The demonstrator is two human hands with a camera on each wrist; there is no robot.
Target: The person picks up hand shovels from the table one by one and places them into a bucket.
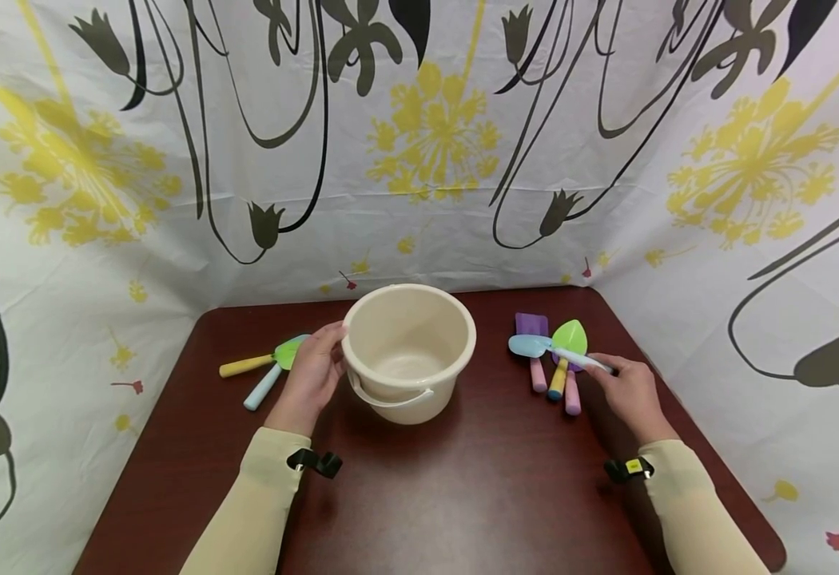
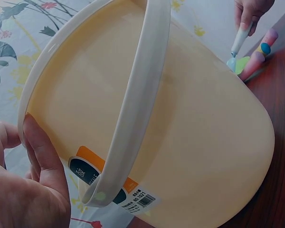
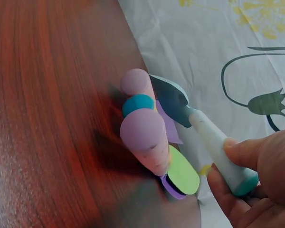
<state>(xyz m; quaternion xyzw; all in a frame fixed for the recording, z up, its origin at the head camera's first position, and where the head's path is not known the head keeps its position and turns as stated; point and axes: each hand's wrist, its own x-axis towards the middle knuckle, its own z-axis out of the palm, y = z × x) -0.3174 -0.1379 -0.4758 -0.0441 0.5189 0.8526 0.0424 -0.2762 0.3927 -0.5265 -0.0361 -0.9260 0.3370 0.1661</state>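
Observation:
My left hand (image 1: 312,374) grips the rim of a cream plastic bucket (image 1: 443,393) at its left side. The bucket tilts slightly toward me, its white handle (image 2: 141,90) hanging down across the front. A sticker (image 2: 140,198) shows on the wall in the left wrist view. My right hand (image 1: 628,391) pinches the whitish handle of a light blue toy trowel (image 3: 213,142). The blade extends left above a small pile: a purple square-bladed shovel (image 1: 531,323), a green trowel (image 1: 570,334) with a yellow handle, and another purple tool with a pink handle (image 1: 572,395).
Left of the bucket lie a green trowel with a yellow handle (image 1: 247,366) and a light blue tool (image 1: 263,389), partly behind my left hand. Everything is on a dark red-brown table (image 1: 491,487). Flower-printed white cloth (image 1: 419,231) surrounds its back and sides.

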